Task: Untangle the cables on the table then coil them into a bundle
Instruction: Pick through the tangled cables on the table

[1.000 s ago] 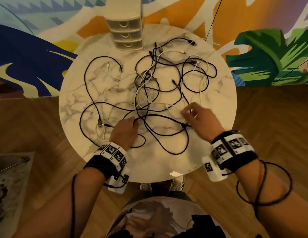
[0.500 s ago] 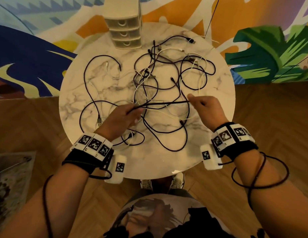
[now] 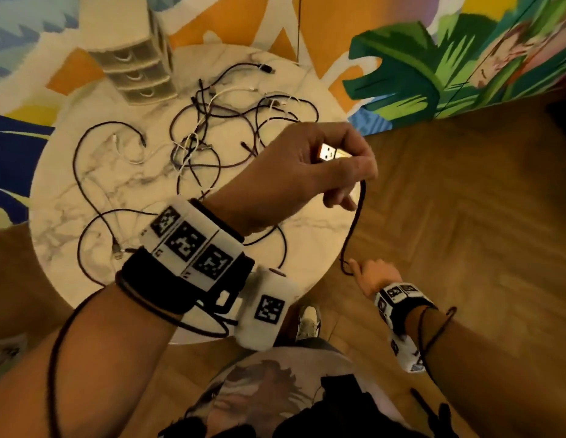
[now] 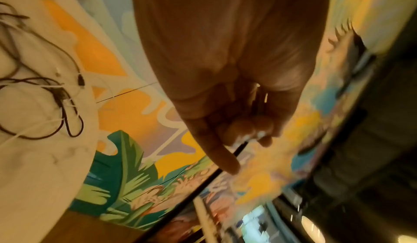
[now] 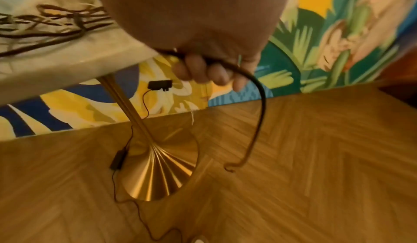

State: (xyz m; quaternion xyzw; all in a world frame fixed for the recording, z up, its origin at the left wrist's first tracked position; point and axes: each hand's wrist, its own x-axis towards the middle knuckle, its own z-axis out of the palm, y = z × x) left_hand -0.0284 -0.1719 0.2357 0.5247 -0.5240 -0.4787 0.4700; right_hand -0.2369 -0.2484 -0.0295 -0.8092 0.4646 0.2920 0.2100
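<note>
Left hand point(image 3: 310, 172) raised at frame centre, fingers pinching the black cable point(image 3: 357, 216) by its USB plug point(image 3: 330, 152). Right hand point(image 3: 374, 276), lower right, fingers curled round the cable's other end. Remaining tangle point(image 3: 212, 143) lies on the marble surface point(image 3: 63, 197). Judgement: keep the cable taut and wind even loops.

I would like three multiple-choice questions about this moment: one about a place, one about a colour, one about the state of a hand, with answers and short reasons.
1. Where does the drawer unit stand?
A. far edge of the table
B. on the floor
C. in the person's lap

2. What colour is the cable held between both hands?
A. white
B. black
C. red

3. How is the left hand?
A. flat on the table
B. hanging idle
C. gripping the cable's plug end

Answers:
1 A: the drawer unit sits on the table at its far rim.
2 B: the cable looks black.
3 C: the left hand pinches the plug; the right hand holds lower down.
</note>
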